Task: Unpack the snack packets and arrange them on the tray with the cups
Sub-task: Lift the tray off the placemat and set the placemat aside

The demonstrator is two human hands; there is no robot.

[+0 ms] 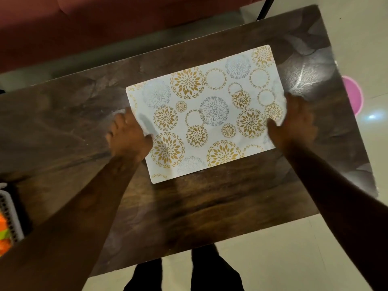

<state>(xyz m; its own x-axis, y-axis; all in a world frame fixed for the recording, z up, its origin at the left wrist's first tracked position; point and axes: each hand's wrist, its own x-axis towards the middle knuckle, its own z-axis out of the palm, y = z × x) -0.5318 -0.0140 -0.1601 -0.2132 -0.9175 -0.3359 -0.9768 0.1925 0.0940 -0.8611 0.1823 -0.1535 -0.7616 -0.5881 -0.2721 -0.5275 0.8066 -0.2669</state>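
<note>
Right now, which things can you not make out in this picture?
Head view only.
Basket: cut off by the left edge; orange contents unclear.
Pink round thing: partly hidden behind the table.
Left grip and right grip: motion blur hides whether they pinch the mat.
Tray, cups: outside the view.

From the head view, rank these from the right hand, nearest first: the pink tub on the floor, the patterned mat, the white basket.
1. patterned mat: its right edge meets the right hand.
2. pink tub: on the floor, just past the right end of the table.
3. white basket: far left edge of the picture, across the whole table.
</note>
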